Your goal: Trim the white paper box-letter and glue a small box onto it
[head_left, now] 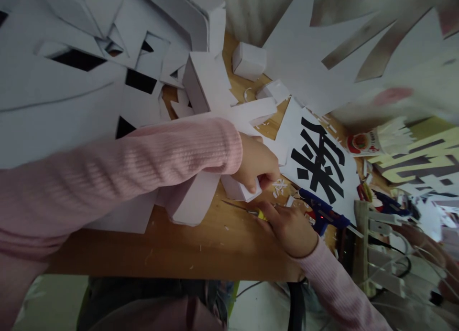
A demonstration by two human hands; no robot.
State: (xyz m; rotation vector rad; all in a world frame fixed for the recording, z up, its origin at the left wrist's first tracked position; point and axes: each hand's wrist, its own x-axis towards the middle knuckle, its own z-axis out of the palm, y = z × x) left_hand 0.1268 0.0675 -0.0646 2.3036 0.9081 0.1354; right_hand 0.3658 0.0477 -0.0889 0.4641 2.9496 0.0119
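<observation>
My left hand (258, 164), in a pink sleeve, reaches across from the left with its fingers bent. They grip the end of a small white box-like piece (241, 188), part of a larger white built-up shape (215, 82) partly covered by my forearm. Just below, my right hand (292, 228) is closed around a thin tool (263, 215) with a yellow handle and a narrow metal blade pointing left. The tool's exact kind is hard to make out. Close to my right hand, a blue glue gun (321, 209) lies with a small red light showing.
A white sheet with a black printed character (319, 161) lies beyond the glue gun. Small white boxes (249, 61) stand at the back. Scraps dot the wooden table (193, 250). A paper cup (364, 142) holds white strips; a power strip (362, 245) with cables is at the right.
</observation>
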